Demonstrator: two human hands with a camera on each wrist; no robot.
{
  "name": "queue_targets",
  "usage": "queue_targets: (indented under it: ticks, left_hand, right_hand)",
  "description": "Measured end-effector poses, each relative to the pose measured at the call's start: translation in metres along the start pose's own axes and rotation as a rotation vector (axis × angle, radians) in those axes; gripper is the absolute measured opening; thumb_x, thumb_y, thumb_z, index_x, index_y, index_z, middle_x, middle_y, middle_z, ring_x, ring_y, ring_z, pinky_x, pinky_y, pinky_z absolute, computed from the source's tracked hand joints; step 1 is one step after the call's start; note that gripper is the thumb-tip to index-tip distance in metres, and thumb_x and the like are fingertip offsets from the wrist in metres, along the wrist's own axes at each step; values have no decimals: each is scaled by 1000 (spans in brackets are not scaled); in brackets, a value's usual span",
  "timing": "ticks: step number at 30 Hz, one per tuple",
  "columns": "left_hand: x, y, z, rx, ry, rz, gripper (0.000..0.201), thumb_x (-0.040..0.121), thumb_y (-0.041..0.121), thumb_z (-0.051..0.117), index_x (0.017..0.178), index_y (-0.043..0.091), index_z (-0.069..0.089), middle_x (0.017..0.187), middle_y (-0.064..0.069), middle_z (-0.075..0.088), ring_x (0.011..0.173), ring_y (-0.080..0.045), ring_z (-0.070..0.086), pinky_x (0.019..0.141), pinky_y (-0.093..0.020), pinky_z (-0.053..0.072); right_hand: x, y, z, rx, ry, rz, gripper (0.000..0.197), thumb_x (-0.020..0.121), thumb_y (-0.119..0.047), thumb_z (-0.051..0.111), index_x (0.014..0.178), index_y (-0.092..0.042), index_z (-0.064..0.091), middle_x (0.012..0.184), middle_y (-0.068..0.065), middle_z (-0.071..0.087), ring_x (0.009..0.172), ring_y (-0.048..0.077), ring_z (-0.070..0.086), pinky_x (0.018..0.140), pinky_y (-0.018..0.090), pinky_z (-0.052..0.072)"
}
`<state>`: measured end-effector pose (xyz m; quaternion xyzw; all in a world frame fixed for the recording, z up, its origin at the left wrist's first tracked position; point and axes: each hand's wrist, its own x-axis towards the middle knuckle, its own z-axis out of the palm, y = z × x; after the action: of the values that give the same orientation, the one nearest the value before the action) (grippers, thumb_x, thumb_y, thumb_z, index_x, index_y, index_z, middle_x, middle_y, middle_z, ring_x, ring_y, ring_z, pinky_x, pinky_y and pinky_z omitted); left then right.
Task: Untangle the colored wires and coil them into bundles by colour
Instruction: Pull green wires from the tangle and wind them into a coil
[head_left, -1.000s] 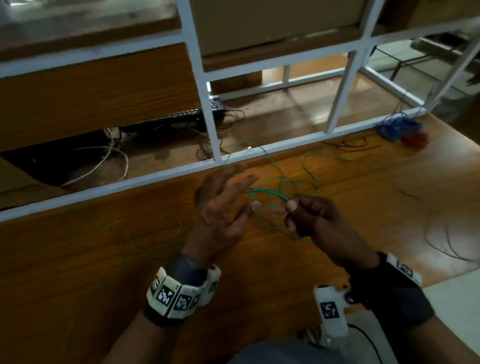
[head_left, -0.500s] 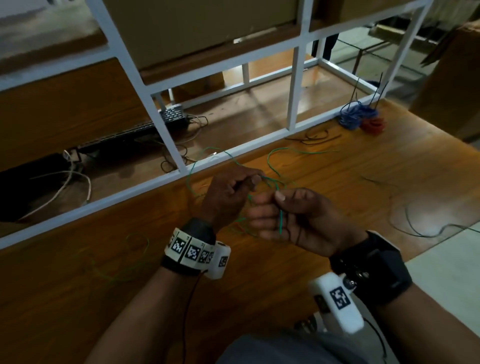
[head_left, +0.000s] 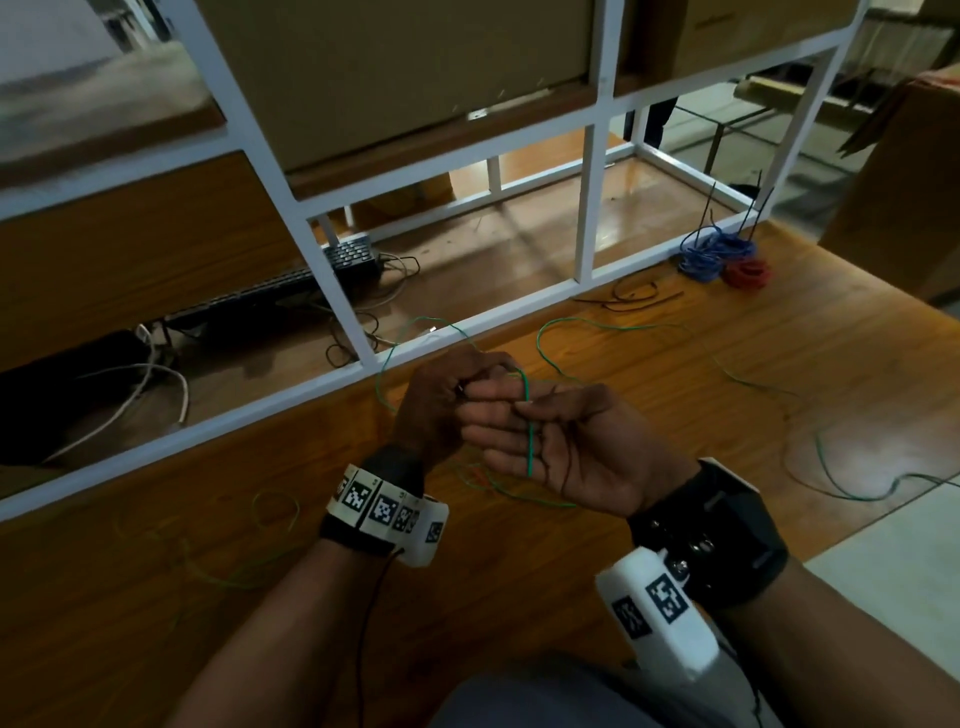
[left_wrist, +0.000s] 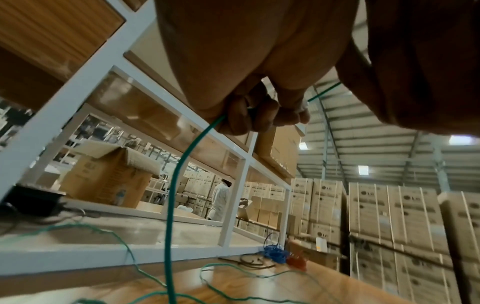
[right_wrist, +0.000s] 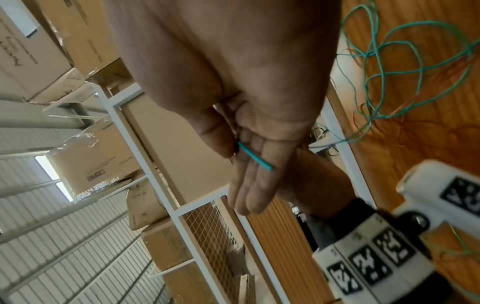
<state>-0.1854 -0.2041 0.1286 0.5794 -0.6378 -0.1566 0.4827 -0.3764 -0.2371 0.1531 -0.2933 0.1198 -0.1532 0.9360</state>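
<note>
- Green wire (head_left: 528, 421) is held above the middle of the wooden worktop (head_left: 675, 415), and a short free end of it lies across the fingers of the right hand (head_left: 550, 441).
- That hand is turned palm up with its fingers nearly straight, and the thumb presses the wire against them, so it pinches the wire.
- In the right wrist view the cut end of the wire (right_wrist: 254, 156) comes out between the thumb and the straight fingers (right_wrist: 249, 185).
- On the left side, the left hand (head_left: 441, 400) has its fingers curled closed around the same wire, touching the fingertips of the right hand.
- In the left wrist view the wire (left_wrist: 176, 185) hangs from the closed left hand (left_wrist: 254, 115) down to the worktop.
- From the hands, loose loops of the green wire spread over the worktop: one loop rises toward the far edge, one long strand runs to the right edge, and thinner loops lie near the left part.
- Under the hands more green loops lie tangled on the wood.
- At the far right corner of the worktop a blue wire bundle (head_left: 714, 254) and a red wire bundle (head_left: 748, 273) lie just beside each other, well apart from the hands.
- Some dark wire pieces (head_left: 634, 296) lie near the far edge, beside the white frame (head_left: 467, 322).
- Behind the frame, on a lower shelf, a black keyboard (head_left: 291, 286) is seen with cables.
</note>
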Motion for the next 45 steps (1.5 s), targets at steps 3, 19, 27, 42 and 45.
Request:
queue_targets:
  ticks: [3,19,27,42,45]
  left_hand:
    - [3,2,1,-147,-54,-101,26,94,6,60,101,26,74,93,-6,69,89,-22,65,78,-44,53]
    - [-38,-15,19,-337,-163,-346,19,95,15,56,99,4,71,72,-7,67,64,0,61,65,-14,46]
    - [-68,-36,19,-373,-178,-469,12,88,32,63,89,39,73,71,9,67,67,-6,61,67,-26,49]
    - [16,26,6,-161,-226,22,7,88,9,72,93,8,76,83,0,74,71,-13,69,67,-28,57]
    - [37,32,17,-240,-244,-6,7,83,4,75,89,6,77,79,-1,76,66,-16,70,66,-30,57]
  right_hand:
    - [1,-4,3,-155,30,75,34,93,-3,46,108,-5,76,88,12,74,74,23,75,70,35,64]
    - [23,-11,-13,50,-90,-508,47,108,-2,23,154,1,31,159,19,41,150,30,37,122,42,34]
    - [38,-13,-65,-1489,640,-796,33,106,-8,43,134,-6,61,142,16,60,144,31,45,117,51,40]
    - [-26,1,-54,-915,-78,83,28,107,-19,50,112,1,69,91,16,73,87,30,70,78,34,53]
    - [-26,2,-57,-602,-202,121,31,107,-10,44,128,7,59,107,20,73,98,26,73,82,35,58]
